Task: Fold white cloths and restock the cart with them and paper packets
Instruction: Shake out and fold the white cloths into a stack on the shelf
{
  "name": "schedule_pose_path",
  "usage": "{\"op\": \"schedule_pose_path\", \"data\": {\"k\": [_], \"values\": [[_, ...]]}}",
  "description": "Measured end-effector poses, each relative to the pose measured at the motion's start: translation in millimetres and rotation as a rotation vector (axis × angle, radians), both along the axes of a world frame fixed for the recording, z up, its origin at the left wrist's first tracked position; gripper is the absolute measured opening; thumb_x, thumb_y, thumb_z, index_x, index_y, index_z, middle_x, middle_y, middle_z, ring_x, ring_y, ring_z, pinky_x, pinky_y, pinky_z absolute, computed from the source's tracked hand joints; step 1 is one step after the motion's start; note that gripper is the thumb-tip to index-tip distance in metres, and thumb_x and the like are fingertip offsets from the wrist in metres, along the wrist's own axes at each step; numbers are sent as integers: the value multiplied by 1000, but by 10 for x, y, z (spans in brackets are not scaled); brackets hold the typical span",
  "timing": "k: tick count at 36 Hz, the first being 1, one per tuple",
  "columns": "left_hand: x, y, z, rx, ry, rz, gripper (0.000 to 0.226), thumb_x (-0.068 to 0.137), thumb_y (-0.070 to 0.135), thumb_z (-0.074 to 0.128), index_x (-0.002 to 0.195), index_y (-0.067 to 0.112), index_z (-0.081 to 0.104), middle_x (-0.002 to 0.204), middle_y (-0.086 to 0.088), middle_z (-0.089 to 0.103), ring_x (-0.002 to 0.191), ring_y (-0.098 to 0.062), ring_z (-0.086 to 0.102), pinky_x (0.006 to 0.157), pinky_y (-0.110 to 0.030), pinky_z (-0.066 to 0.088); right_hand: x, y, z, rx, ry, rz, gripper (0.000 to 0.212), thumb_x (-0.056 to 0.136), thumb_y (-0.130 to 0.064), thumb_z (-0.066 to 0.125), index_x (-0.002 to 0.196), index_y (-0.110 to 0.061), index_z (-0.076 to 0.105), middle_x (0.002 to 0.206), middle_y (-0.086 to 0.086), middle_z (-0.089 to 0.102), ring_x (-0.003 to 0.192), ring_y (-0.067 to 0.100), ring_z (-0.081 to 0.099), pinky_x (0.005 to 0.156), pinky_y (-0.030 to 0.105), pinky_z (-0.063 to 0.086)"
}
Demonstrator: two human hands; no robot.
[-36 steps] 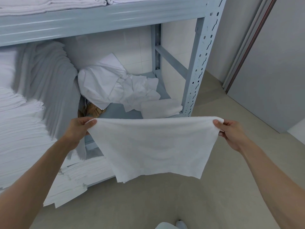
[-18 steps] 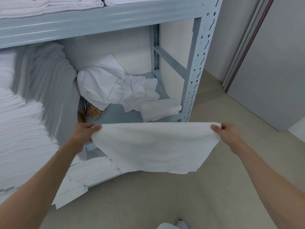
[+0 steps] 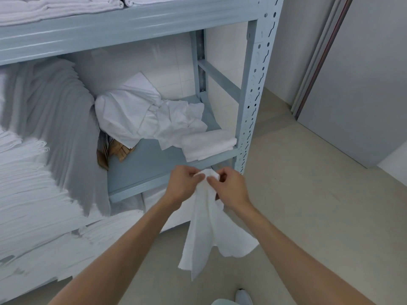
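Cloth (image 3: 207, 225) hangs in the air just in front of the shelf's (image 3: 154, 160) front edge, near its right corner, its 2 top corners brought together between the hands. The left hand (image 3: 185, 186) pinches one corner with thumb and fingers, and the right hand (image 3: 229, 188) pinches the other, the 2 hands touching or nearly so. Below them the cloth droops in a loose, uneven fold, one tail lower than the other.

The risk I see is a crooked fold: the hanging edges do not look lined up, so pressing it flat now would likely set a skewed crease. Passing both corners to 1 hand could also let one slip and drop the cloth toward the floor (image 3: 308, 216).

On the shelf lie a crumpled pile (image 3: 152, 115), a folded cloth (image 3: 209, 145) at the front right corner, and what may be brown packets (image 3: 114, 150), partly hidden.
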State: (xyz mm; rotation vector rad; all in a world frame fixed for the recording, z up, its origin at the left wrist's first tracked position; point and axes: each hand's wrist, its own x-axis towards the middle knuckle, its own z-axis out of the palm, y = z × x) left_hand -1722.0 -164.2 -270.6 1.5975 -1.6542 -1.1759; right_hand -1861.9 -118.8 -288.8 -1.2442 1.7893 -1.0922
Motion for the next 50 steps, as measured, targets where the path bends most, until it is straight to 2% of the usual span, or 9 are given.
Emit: {"op": "schedule_pose_path", "data": {"k": [8, 12, 16, 21, 25, 29, 33, 43, 50], "values": [[-33, 67, 27, 41, 77, -75, 14, 94, 12, 65, 93, 10, 79, 88, -9, 77, 89, -30, 73, 85, -53, 57, -43, 118, 36, -31, -357, 131, 22, 98, -13, 54, 90, -11, 74, 78, 6, 76, 69, 24, 75, 72, 38, 62], [-36, 87, 98, 55, 144, -144, 16, 96, 14, 63, 98, 10, 79, 90, -11, 77, 91, -33, 72, 89, -54, 56, -100, 117, 1, -55, -324, 126, 5, 95, -8, 61, 95, -8, 66, 80, 6, 74, 66, 23, 74, 68, 38, 62], [-66, 93, 204, 45, 142, -205, 17, 96, 14, 63, 100, 12, 79, 91, -11, 77, 95, -36, 70, 92, -54, 54, -159, 70, -52, -89, -182, 90, 22, 90, -23, 71, 103, -21, 54, 77, 1, 70, 55, 16, 69, 52, 29, 57], [-79, 97, 328, 73, 134, -246, 18, 96, 16, 62, 100, 12, 79, 94, -5, 77, 93, -27, 71, 93, -48, 56, -291, 23, -88, -98, 125, 54, 27, 80, -48, 73, 94, -34, 55, 74, -11, 61, 70, 6, 60, 60, 28, 48], [-143, 121, 366, 14, 8, -301, 25, 80, 42, 79, 95, 22, 80, 88, 1, 77, 84, -21, 70, 78, -37, 54, -342, -2, -114, -215, 349, 48, 29, 79, -50, 71, 88, -27, 55, 88, -14, 53, 84, 10, 54, 64, 29, 46], [-146, 88, 351, -71, -188, -384, 26, 77, 14, 81, 103, 18, 79, 87, 4, 77, 81, -16, 71, 75, -35, 56, -390, -18, -149, -186, 335, 80, 41, 70, -56, 78, 78, -23, 54, 82, -12, 55, 78, 8, 48, 63, 24, 40], [-140, 78, 331, -123, -251, -389, 26, 75, 7, 77, 98, 19, 80, 76, 17, 73, 64, 4, 64, 56, -10, 43, -412, 29, -209, -138, 255, 123, 52, 64, -77, 61, 75, -28, 52, 73, -12, 58, 68, 4, 54, 56, 22, 37], [-51, 28, 301, -182, -157, -90, 31, 71, -2, 72, 72, 29, 77, 73, 14, 72, 62, 6, 63, 52, -6, 43, -876, 233, -635, 156, 455, 482, 56, 79, -49, 73, 129, -28, 60, 124, -4, 67, 114, 22, 61, 89, 30, 47], [114, -76, 255, -197, -259, -47, 28, 71, -2, 71, 73, 26, 76, 61, 22, 67, 57, 9, 58, 50, -4, 40, -1098, 38, -441, 6, 666, 340, 36, 91, -46, 65, 113, -19, 71, 101, 9, 73, 92, 30, 61, 73, 29, 30]]}}
